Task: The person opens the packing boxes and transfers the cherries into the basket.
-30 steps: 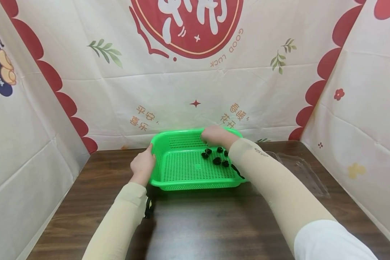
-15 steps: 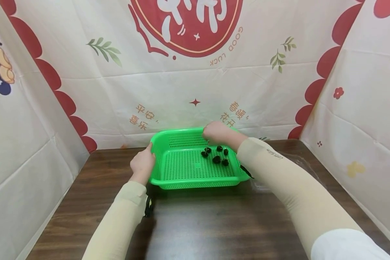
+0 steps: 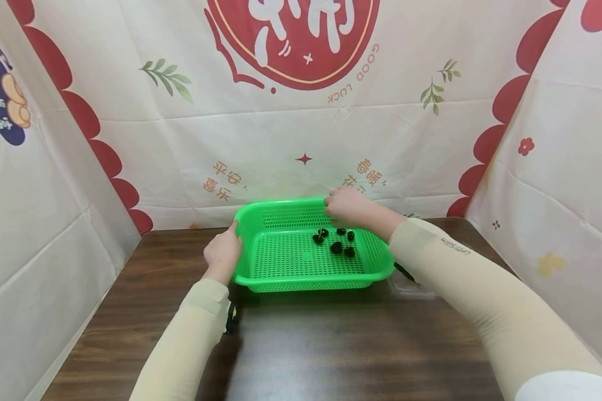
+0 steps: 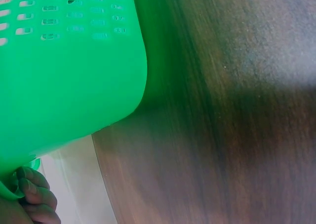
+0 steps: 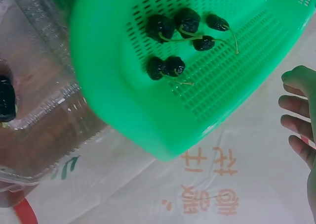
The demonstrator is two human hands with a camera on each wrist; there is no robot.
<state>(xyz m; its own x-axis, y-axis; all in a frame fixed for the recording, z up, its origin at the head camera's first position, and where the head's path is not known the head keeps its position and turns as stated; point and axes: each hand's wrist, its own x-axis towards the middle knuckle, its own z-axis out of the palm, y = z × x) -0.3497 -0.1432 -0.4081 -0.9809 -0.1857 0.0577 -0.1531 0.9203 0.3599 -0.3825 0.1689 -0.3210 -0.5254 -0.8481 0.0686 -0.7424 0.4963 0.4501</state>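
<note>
A green plastic basket [image 3: 306, 284] with a perforated floor sits on the table. My left hand [image 3: 223, 250] grips its left rim; in the left wrist view, the fingers [image 4: 39, 197] curl round the edge. Several dark cherries with thin green stems [image 5: 187, 21], some joined in pairs, lie toward the basket's right side. Over the back right rim is my right hand [image 3: 348, 206]. The right wrist view shows its fingers [image 5: 296, 105] loosely bent and apart, with nothing seen between them.
A clear plastic box [image 5: 44, 135] stands right of the basket, partly hidden by my right arm in the head view. A dark fruit [image 5: 6, 99] shows in it. Behind the basket hangs a printed white cloth [image 3: 180, 150], with more cloth along both sides. The tabletop [image 3: 331, 340] is brown wood.
My right hand and forearm have shifted right, uncovering more of the basket's right end. My left hand keeps its grip, and the cherries lie as before.
</note>
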